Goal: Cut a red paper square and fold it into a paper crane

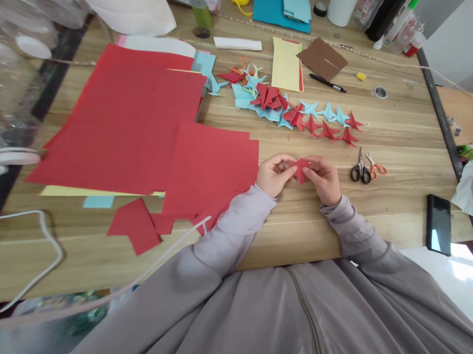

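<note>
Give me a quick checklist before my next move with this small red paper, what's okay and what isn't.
1. Small red paper secure: ok, left hand and right hand both hold it.
2. Fold accuracy: cannot tell, too small to judge.
3. Black-handled scissors apart from the hands: ok, lying to the right.
4. Folded cranes clear: ok, beyond the hands.
5. Phone well inside the table: not ok, at the near edge.

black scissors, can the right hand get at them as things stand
Likely yes: only tabletop separates the right hand from the black scissors, though that hand is holding the folded red paper.
</note>
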`<state>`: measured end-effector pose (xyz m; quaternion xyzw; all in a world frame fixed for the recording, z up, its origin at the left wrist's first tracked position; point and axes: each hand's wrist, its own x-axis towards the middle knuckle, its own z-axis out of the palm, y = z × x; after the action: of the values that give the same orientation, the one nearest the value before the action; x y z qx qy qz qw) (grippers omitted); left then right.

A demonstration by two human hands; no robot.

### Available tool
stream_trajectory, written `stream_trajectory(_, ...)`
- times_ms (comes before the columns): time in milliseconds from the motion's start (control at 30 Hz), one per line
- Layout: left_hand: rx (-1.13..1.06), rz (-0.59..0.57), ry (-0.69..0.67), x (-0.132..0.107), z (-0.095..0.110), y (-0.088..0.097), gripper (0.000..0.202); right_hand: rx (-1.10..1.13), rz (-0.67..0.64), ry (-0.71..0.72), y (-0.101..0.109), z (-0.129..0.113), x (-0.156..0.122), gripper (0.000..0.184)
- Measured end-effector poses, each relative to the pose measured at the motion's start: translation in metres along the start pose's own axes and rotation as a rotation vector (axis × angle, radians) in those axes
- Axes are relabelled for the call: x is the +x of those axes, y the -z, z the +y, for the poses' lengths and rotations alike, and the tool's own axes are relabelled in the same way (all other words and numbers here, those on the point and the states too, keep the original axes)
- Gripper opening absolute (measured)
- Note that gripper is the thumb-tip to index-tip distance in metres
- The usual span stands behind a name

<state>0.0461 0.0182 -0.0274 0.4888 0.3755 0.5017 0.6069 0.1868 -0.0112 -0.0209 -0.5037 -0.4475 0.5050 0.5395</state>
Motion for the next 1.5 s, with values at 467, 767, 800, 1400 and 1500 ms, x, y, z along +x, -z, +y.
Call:
stream_trajectory(467, -0.133, 0.033, 0.052, 0.0022, 0.0011, 0.0006, 0.012, 0.111, 0.010, -0.011, 0.0022, 0.0036, 0.0006, 0.009)
stream_trajectory(767, -0.256, 0.039, 0.183, 0.0017, 0.0003, 0.0003, 0.020, 0.070, -0.005, 0.089, 0.0031, 0.0023, 0.0011, 0.005)
stream_trajectory(800, -0.258, 0.030, 0.199, 0.0014, 0.0004, -0.0004, 0.022, 0.036, 0.009, 0.121, 0.0026, 0.0010, 0.0007, 0.005)
stream_trajectory(1400, 0.088, 0.008, -0.052, -0.0012, 0.0039, -0.0015, 0.017, -0.059, -0.019, 0.064, 0.0011, -0.0023, 0.0013, 0.024)
stream_trajectory(1500, 0.029, -0.025, 0.007, -0.0016, 0.0057, -0.0016, 0.022, -0.084, 0.006, 0.093, 0.0025, -0.0015, 0.0014, 0.025)
